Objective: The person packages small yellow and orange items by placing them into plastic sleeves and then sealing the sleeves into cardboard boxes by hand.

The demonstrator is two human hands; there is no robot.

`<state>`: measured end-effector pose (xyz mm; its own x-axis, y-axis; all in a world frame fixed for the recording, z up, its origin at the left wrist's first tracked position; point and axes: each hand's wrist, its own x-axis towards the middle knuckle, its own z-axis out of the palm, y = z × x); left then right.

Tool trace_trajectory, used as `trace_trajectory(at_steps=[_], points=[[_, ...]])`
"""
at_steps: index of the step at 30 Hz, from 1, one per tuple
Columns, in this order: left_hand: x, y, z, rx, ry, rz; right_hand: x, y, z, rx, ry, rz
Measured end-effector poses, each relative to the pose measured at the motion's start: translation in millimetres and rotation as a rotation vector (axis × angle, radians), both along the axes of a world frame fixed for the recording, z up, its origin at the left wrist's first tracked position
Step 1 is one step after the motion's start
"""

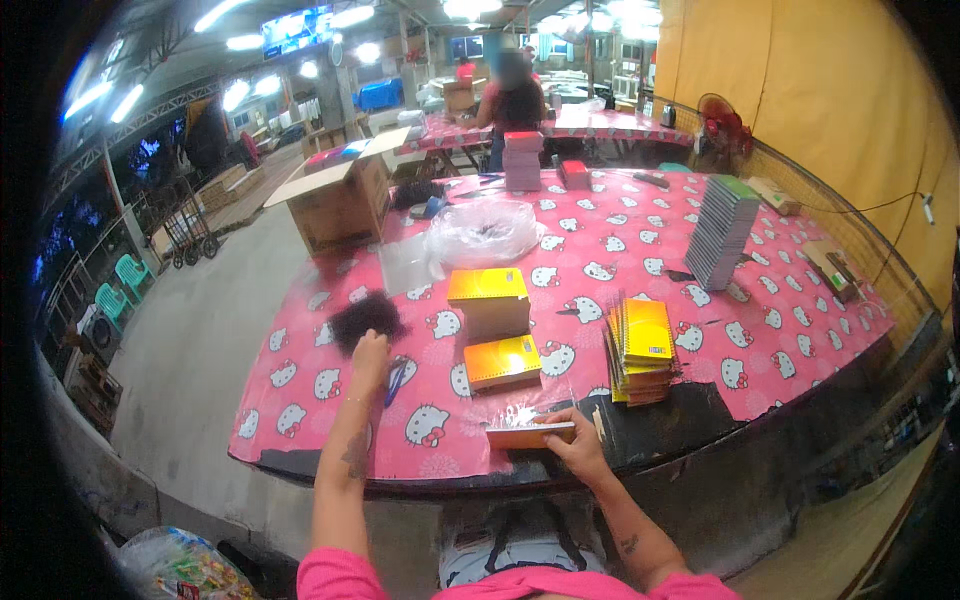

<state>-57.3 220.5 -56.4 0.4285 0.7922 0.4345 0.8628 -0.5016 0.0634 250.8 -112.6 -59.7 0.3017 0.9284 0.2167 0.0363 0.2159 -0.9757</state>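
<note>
My left hand (pixel 371 352) reaches to the near edge of a dark, fuzzy-looking pile of thin black pieces (pixel 364 318). Its fingers are pinched together, and what they hold is too small to make out. A blue-handled tool (pixel 396 380) lies beside that wrist. Near the front edge of the table, my right hand (pixel 578 446) grips a thin notebook (pixel 528 437) by its right end, held edge-on. Just beyond it sit a short stack of yellow-orange notebooks (pixel 503 363) and a taller yellow stack (pixel 488 300). More yellow spiral notebooks (pixel 642 345) lean in a fanned pile to the right.
A pink patterned cloth covers the table (pixel 590 240). On it are a clear plastic bag (pixel 485 235), an open carton (pixel 340 205), a tall stack of green-topped notebooks (pixel 720 235) and a red-topped stack (pixel 522 160). Another person (pixel 515 105) stands beyond, near a red fan (pixel 722 125).
</note>
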Motion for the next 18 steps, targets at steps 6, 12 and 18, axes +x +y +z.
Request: trace_trajectory(at_steps=[6, 12, 18], points=[[-1.1, -18.7, 10.9, 0.245, -0.028, -0.006, -9.7, 4.1, 6.0, -0.102, -0.140, -0.052], [54.7, -134.3, 49.4, -0.155, -0.828, -0.091, -5.1, 1.3, 7.6, -0.065, 0.009, 0.040], [107.5, -258.5, -8.1, -0.676, -1.088, -0.343, -10.8, 10.1, 2.3, -0.097, 0.036, 0.004]])
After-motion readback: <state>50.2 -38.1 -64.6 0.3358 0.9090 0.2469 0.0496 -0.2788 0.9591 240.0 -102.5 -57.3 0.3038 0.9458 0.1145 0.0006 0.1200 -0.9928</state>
